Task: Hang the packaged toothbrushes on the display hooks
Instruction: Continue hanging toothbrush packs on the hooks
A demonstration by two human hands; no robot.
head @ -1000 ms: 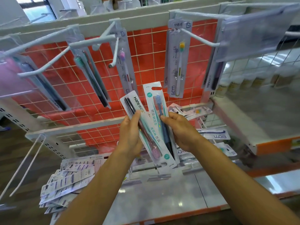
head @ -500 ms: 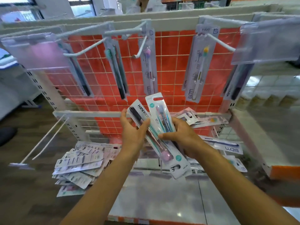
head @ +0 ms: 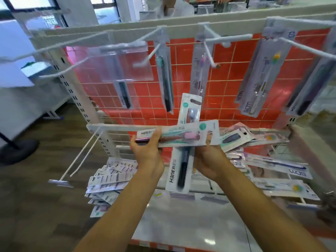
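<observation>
My left hand point(head: 147, 153) grips the left end of a toothbrush pack with a pink brush head point(head: 183, 136), held flat and crosswise. My right hand point(head: 211, 159) touches that pack's right end and holds an upright pack with a dark brush point(head: 181, 170) behind it. Both sit in front of the red grid panel point(head: 223, 73). White display hooks point(head: 229, 38) stick out from the top rail, and several carry hanging toothbrush packs point(head: 258, 79). Clear price holders point(head: 125, 62) hang from the front of some hooks.
Loose toothbrush packs point(head: 276, 164) lie piled on the wire shelf at the right. Another stack point(head: 111, 179) spills over the shelf edge at lower left. Two long bare hooks point(head: 80, 157) slope down at the left. A glossy base shelf point(head: 190, 224) lies below my arms.
The pink-brush pack has turned from upright to crosswise in my hands. The two packs, held side by side before, now cross each other. The view has swung left.
</observation>
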